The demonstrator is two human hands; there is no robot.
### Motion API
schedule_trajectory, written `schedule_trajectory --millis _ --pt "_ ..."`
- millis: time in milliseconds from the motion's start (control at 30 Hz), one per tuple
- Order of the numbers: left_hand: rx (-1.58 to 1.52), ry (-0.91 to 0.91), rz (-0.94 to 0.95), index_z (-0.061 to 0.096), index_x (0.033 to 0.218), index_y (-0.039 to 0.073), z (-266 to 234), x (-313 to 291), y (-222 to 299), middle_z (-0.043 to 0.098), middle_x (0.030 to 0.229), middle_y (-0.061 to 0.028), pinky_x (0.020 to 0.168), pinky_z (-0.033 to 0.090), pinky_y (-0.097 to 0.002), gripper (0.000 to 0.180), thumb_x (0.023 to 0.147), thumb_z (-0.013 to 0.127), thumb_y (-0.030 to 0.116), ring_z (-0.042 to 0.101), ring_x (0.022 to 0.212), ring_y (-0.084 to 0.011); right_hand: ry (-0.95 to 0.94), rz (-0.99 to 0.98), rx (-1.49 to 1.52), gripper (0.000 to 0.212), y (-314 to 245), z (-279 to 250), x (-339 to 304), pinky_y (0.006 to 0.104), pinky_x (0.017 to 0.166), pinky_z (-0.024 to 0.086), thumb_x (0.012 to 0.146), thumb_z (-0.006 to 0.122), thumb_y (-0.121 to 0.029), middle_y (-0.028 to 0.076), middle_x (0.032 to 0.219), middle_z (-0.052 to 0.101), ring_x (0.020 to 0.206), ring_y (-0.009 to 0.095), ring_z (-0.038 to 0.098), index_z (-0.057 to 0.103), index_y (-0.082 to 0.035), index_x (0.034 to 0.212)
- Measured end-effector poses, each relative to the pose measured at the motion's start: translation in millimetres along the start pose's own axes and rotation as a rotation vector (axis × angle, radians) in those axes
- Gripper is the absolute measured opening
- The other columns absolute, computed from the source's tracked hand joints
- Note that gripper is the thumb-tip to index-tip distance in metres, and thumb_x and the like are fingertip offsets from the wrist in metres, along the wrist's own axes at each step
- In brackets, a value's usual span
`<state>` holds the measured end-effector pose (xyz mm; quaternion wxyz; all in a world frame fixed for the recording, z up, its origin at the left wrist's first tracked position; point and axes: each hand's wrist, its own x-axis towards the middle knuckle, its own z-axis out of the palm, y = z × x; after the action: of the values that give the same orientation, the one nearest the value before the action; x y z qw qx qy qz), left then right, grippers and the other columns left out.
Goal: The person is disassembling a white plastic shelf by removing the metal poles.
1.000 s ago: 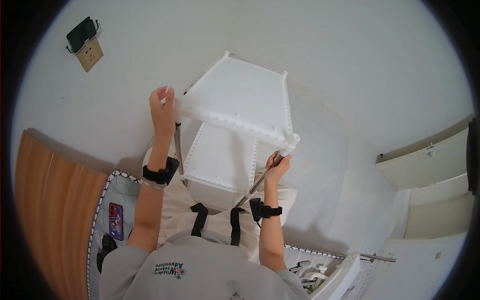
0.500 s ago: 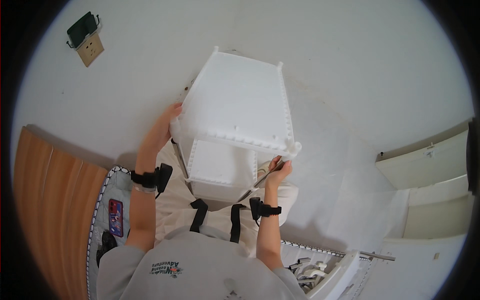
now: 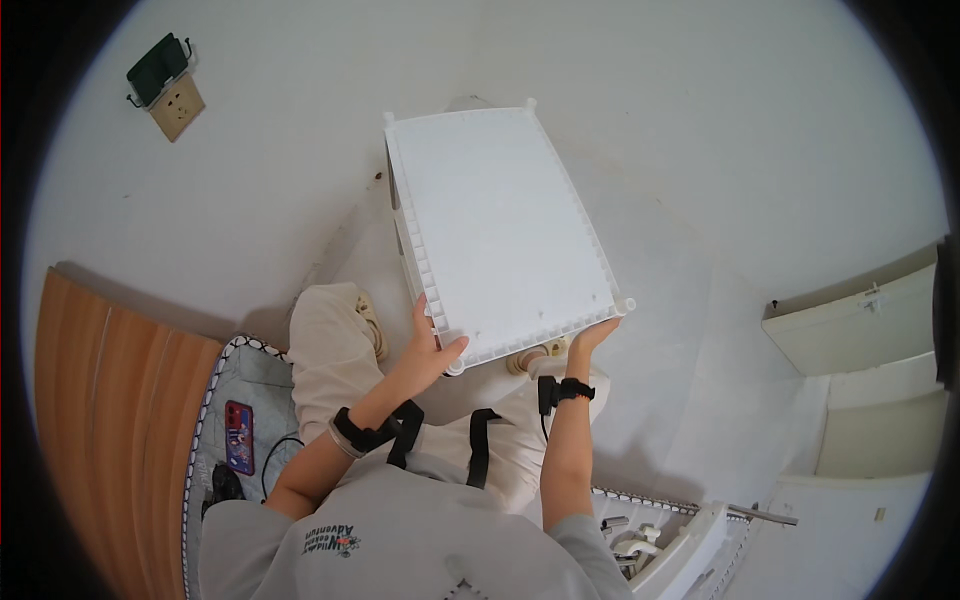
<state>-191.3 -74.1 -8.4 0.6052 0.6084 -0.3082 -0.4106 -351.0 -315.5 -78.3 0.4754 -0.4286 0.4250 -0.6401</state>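
A white plastic shelf rack (image 3: 505, 215) stands before my knees, its flat rectangular panel facing up and a round peg at each corner. My left hand (image 3: 432, 350) grips its near left corner, thumb along the ridged edge and fingers down the side. Around the near right corner, my right hand (image 3: 594, 338) holds from the side and below, its fingers partly hidden by the panel. The lower tiers are mostly covered by the top panel; only a strip of the left side shows.
On the grey padded seat to my left lies a patterned phone (image 3: 239, 437), beside wood-look panels (image 3: 120, 370). At lower right, a white tray (image 3: 690, 550) sits near metal tubes and white fittings. A white cabinet (image 3: 860, 310) stands right; a wall socket (image 3: 177, 108) is far left.
The rack has turned and come down level, hiding the lower shelf that showed before. My left hand has shifted from its left side to the near left corner; my right hand moved slightly right.
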Motion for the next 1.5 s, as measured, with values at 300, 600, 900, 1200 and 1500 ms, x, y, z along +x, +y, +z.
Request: schedule_trajectory --millis 300,600,900,1200,1500 --pt "0.215 0.434 0.082 0.019 0.126 -0.009 -67 74 -3 0.040 0.108 -0.0175 0.068 0.046 -0.0288 0.079 0.076 0.067 0.029 0.051 0.085 -0.0195 0.049 0.210 -0.238 0.042 -28 -32 -76 0.0336 0.084 0.041 0.089 0.043 -0.028 0.011 0.101 0.048 0.092 0.018 0.048 0.038 0.000 0.120" --pt "0.101 0.510 0.001 0.018 0.123 -0.016 -89 175 33 0.049 0.101 -0.0217 0.067 0.047 -0.0290 0.084 0.076 0.065 0.035 0.056 0.075 -0.0237 -0.334 0.336 -0.119 0.080 -101 43 -213 0.0291 0.086 0.038 0.085 0.053 -0.011 0.021 0.128 0.028 0.102 0.021 0.046 -0.009 0.000 0.135" --pt "0.246 0.422 0.045 0.025 0.119 -0.014 -88 185 3 0.048 0.111 -0.0265 0.085 0.040 -0.0329 0.067 0.082 0.057 0.031 0.052 0.100 -0.0296 -0.345 0.375 -0.149 0.076 -99 48 -215 0.0203 0.064 0.038 0.088 0.047 -0.012 0.015 0.121 0.035 0.074 0.009 0.042 -0.011 0.001 0.135" --pt "0.200 0.642 0.012 0.018 0.115 -0.016 -48 150 -21 0.044 0.109 -0.0360 0.086 0.040 -0.0339 0.069 0.083 0.057 0.031 0.050 0.101 -0.0340 -0.268 0.197 -0.165 0.056 -57 -5 -123 0.0258 0.086 0.036 0.085 0.047 -0.008 0.013 0.120 0.044 0.101 0.016 0.046 0.022 0.000 0.135" --pt "0.164 0.707 0.002 0.027 0.111 -0.011 -60 87 -18 0.042 0.097 -0.0185 0.084 0.035 -0.0363 0.059 0.083 0.058 0.030 0.044 0.092 -0.0245 -0.324 0.284 -0.308 0.048 -87 -26 -63 0.0299 0.093 0.033 0.089 0.043 -0.029 0.013 0.117 0.049 0.109 0.021 0.045 0.039 0.001 0.127"
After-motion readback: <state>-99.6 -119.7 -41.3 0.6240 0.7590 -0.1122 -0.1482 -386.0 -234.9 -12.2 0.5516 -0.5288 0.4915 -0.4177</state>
